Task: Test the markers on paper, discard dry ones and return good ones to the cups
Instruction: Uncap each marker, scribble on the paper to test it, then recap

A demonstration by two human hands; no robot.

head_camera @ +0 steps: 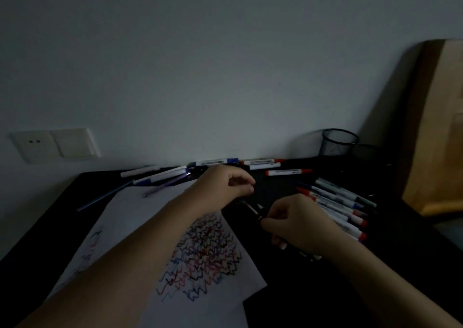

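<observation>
A dark marker (pixel 253 210) is gripped in the right hand (pixel 298 225), the fingers being curled round its lower barrel; the far end projects up and to the left, so the long axis runs diagonally from the hand toward the rear left corner of the table (pixel 288 290). The marker is held just above the dark surface, immediately off the right edge of the paper (pixel 140 202). The left hand (pixel 225 185) is held just beyond the marker tip with fingers curled toward the thumb; whether anything is pinched in it cannot be determined.

The paper is a white sheet laid at an angle, its right edge running from the left hand toward the near edge of the table. A dense patch of zigzag scribbles (pixel 203 257) in black, red and blue is carried on it.

A bare strip of matte black surface lies between the two hands and the rear edge. To the right of the right hand, a fan of capped markers (pixel 338 200) with white cylindrical barrels and red, blue and dark caps is laid side by side. Along the rear edge further markers (pixel 250 163) lie roughly parallel to the wall. At the rear right corner a black mesh cup (pixel 337 143) stands upright, with a second dark cup (pixel 365 153) just beside it.
</observation>
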